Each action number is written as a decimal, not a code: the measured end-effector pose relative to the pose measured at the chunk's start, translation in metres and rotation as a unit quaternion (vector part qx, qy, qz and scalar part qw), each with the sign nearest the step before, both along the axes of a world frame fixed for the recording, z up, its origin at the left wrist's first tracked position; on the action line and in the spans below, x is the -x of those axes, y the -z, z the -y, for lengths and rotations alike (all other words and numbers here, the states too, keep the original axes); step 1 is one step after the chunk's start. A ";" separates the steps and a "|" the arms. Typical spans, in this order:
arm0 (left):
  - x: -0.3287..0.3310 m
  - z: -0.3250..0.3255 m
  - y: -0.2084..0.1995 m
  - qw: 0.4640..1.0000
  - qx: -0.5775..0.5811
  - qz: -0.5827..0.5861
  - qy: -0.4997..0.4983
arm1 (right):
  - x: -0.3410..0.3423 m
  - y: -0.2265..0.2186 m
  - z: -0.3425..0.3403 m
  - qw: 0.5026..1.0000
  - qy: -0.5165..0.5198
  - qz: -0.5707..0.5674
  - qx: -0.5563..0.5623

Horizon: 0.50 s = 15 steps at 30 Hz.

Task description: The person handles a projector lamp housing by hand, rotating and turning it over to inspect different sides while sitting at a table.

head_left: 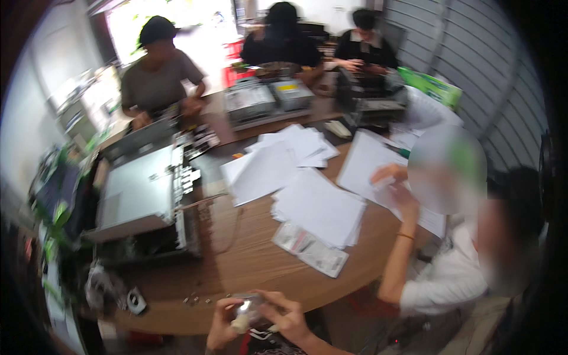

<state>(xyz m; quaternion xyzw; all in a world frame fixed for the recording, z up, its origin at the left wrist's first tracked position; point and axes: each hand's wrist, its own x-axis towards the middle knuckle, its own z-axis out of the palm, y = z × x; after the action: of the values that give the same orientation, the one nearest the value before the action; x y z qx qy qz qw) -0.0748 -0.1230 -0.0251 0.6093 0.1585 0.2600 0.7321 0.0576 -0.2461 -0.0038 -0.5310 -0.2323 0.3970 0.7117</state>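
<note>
At the table's near edge, my left hand [221,325] and my right hand [288,316] are closed round a small shiny silver part [249,306]. A cream-coloured knob-like piece [240,323] shows at its lower left, by my left fingers. Blur and my fingers hide the part's exact kind. Left of my hands, several tiny metal pieces [189,300] lie on the wooden tabletop. Farther left are a small white-and-dark oval piece [136,301] and a crumpled clear plastic bag [105,288].
An opened metal equipment case [135,192] fills the table's left side. Paper sheets [319,204] and a silvery packet [310,248] lie mid-table. A person in a white shirt [444,288] sits at right. More metal units [250,102] and several people are at the far side.
</note>
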 end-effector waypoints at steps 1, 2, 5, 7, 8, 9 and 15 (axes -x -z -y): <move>-0.001 0.004 -0.005 0.998 0.052 -0.019 0.029 | -0.002 0.000 0.005 1.000 0.011 -0.008 -0.006; -0.001 0.009 -0.008 0.997 0.063 -0.021 0.034 | -0.001 0.002 0.009 0.999 0.013 -0.040 -0.025; 0.006 0.015 -0.014 0.999 0.024 -0.036 0.014 | 0.004 -0.006 0.011 0.995 0.009 -0.086 -0.053; 0.009 0.017 -0.012 0.999 0.045 -0.001 0.026 | 0.005 -0.006 0.010 0.995 -0.008 -0.087 -0.055; 0.014 0.018 -0.009 0.998 0.065 -0.009 0.013 | 0.006 -0.004 0.008 0.995 -0.019 -0.085 -0.055; 0.016 0.019 -0.006 0.998 0.066 -0.008 0.009 | 0.007 -0.003 0.009 0.995 -0.026 -0.083 -0.053; 0.019 0.019 0.000 0.990 0.131 0.047 -0.018 | 0.015 -0.010 0.002 0.998 -0.025 -0.042 -0.028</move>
<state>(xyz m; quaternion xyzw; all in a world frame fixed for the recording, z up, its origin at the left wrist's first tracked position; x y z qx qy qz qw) -0.0942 -0.1421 -0.0247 0.4928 0.1672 0.2783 0.8073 0.0429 -0.2478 0.0061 -0.4879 -0.2267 0.4294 0.7254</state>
